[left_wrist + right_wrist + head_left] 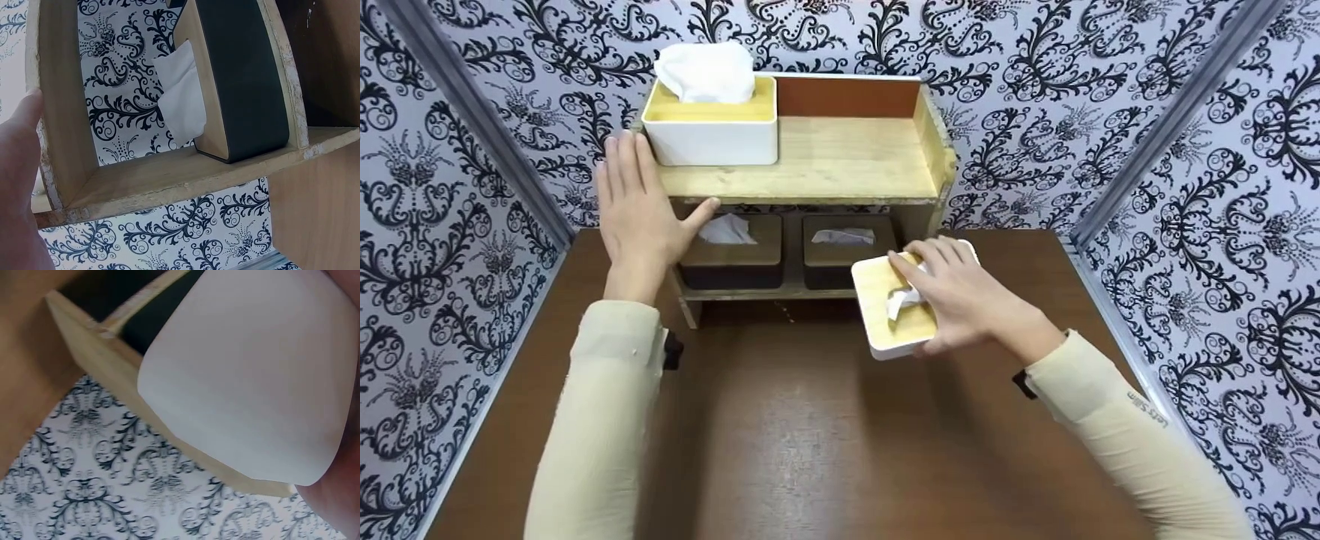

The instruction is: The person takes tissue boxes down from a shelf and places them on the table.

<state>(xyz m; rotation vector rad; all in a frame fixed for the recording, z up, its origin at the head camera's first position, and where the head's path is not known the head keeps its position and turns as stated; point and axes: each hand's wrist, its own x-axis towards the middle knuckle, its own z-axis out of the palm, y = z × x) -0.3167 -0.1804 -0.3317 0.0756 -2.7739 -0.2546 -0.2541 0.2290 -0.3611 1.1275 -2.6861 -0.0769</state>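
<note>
My right hand (960, 289) grips a white tissue box (874, 296) with a pale wood-coloured lid, fingers spread across its top and a tissue poking out of the slot. The box is tilted in front of the right side of a small wooden shelf (847, 161). Seen from the right wrist, the box's white side (247, 377) fills much of the view. My left hand (637, 206) rests on the shelf's left end, fingers straight and thumb out along the upper board's front edge. Beside those fingers, another white tissue box (709, 142) stands on the upper board.
Two dark tissue boxes with wooden lids, a left one (742, 259) and a right one (847, 259), stand on the lower shelf level. The shelf stands on a brown table (795, 435). Patterned walls (1020, 97) enclose the table at the back and sides.
</note>
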